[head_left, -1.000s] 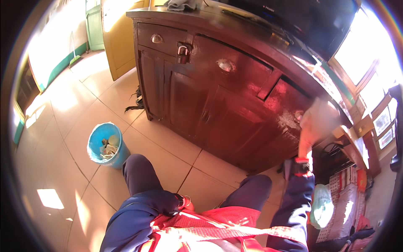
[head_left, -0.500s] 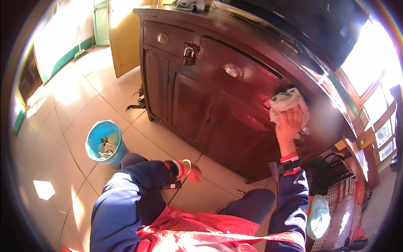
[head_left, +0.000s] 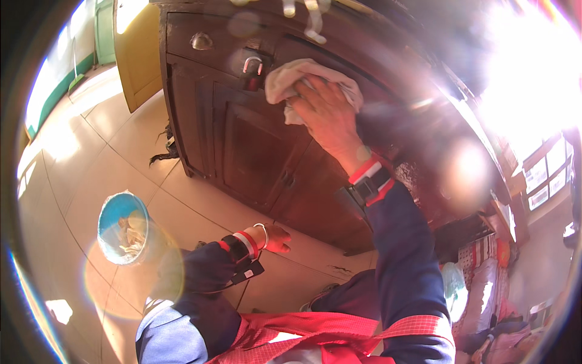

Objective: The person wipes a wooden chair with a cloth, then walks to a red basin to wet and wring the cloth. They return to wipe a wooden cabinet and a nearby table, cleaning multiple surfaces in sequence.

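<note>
My right hand [head_left: 327, 112] presses a crumpled pale cloth [head_left: 285, 82] against the dark brown wooden cabinet [head_left: 254, 133], its fingers bent over the cloth. The contact is on the drawer front, just right of a padlock [head_left: 251, 71] with a shiny shackle. Lower down, my left hand [head_left: 277, 238] hangs in front of the cabinet doors, touching nothing that I can see. Its fingers look loosely apart and hold nothing. A white bangle [head_left: 264, 235] circles that wrist.
A blue bucket [head_left: 121, 203] with pale scraps inside stands on the tiled floor [head_left: 79, 206] at left. A yellow door [head_left: 141, 57] is behind it. At the lower right sit a plastic bag [head_left: 453, 291] and folded fabrics [head_left: 482, 291]. Strong glare covers the upper right.
My right hand has slid the cloth leftward and up along the cabinet front, from the right end to beside the padlock. The view has shifted too; my left hand stays low.
</note>
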### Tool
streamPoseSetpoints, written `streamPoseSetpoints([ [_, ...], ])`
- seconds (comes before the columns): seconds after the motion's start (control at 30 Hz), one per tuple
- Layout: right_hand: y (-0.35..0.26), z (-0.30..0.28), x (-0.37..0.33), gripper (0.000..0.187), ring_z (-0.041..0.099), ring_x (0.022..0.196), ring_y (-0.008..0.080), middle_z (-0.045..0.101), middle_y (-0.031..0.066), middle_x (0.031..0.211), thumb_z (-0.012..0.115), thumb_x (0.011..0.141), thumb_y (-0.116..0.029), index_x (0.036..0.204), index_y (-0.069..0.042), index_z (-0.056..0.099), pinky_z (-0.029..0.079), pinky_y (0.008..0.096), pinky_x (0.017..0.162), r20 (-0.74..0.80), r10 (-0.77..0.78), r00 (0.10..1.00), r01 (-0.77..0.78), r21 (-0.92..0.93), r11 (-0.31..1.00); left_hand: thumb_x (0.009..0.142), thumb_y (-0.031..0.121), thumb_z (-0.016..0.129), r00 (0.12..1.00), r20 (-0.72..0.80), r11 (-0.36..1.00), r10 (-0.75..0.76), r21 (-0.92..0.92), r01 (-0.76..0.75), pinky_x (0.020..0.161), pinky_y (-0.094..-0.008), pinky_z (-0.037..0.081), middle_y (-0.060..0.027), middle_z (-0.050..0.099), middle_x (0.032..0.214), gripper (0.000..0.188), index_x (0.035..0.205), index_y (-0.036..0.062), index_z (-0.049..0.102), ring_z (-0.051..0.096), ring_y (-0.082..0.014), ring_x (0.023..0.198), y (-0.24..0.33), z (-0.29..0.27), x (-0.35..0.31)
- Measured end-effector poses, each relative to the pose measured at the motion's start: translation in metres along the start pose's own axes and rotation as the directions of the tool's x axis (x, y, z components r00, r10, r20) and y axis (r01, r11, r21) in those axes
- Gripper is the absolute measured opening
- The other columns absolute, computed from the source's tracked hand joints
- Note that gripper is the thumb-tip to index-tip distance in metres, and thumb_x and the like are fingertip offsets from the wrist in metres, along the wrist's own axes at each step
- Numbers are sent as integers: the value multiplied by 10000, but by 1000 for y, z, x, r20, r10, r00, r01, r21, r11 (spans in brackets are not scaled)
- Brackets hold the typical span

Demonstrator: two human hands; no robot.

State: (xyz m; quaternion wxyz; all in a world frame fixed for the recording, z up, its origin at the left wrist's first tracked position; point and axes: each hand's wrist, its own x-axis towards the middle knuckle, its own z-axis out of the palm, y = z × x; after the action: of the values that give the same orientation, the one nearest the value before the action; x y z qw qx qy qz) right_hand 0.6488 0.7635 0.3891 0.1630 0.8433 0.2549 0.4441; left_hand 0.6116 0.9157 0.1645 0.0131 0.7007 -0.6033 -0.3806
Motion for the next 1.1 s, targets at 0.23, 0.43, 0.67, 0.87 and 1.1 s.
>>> streamPoseSetpoints([
  [0.23, 7, -15, -50, 177, 543, 1039, 239, 591, 19, 1058, 620, 681, -109, 856, -133, 630, 461, 358, 833, -50, 146, 988, -145, 15, 989, 869, 430, 518, 997, -14, 995, -72, -65, 71, 920, -401, 426, -142, 580, 1173, 553, 1299, 88, 456, 542, -320, 1091, 7, -6, -12],
  [0.43, -28, -37, -119, 256, 546, 1005, 294, 569, 72, 1063, 647, 663, -79, 911, -136, 628, 442, 425, 818, -129, 301, 945, -319, -145, 937, 858, 396, 506, 994, -106, 999, -20, -27, 17, 821, -425, 451, -140, 643, 951, 431, 1108, 49, 556, 598, -318, 954, -4, 8, -16],
  [0.67, -19, -67, -81, 384, 486, 1116, 273, 543, 64, 1149, 626, 702, -128, 1083, -127, 578, 399, 427, 837, 13, 294, 956, -291, -114, 950, 857, 418, 508, 999, -47, 1000, -20, -11, 19, 853, -427, 442, -150, 629, 1014, 470, 1151, 51, 536, 581, -328, 997, -8, 15, -8],
  [0.87, -11, -15, -46, 406, 488, 1124, 290, 545, 55, 1166, 613, 711, -110, 1114, -145, 580, 399, 411, 851, -155, 213, 965, -255, -348, 902, 860, 425, 511, 998, -39, 998, -45, 47, 46, 894, -426, 425, -148, 616, 1070, 506, 1218, 68, 502, 558, -336, 1046, 0, 5, -3],
  [1.1, -14, -7, -90, 437, 500, 1120, 263, 562, 16, 1142, 602, 672, -67, 1098, -163, 625, 429, 392, 829, -16, 286, 958, -284, -199, 938, 858, 408, 513, 997, -76, 999, -28, 19, 30, 883, -429, 435, -149, 614, 1076, 461, 1154, 55, 540, 565, -337, 1034, -4, 8, -8],
])
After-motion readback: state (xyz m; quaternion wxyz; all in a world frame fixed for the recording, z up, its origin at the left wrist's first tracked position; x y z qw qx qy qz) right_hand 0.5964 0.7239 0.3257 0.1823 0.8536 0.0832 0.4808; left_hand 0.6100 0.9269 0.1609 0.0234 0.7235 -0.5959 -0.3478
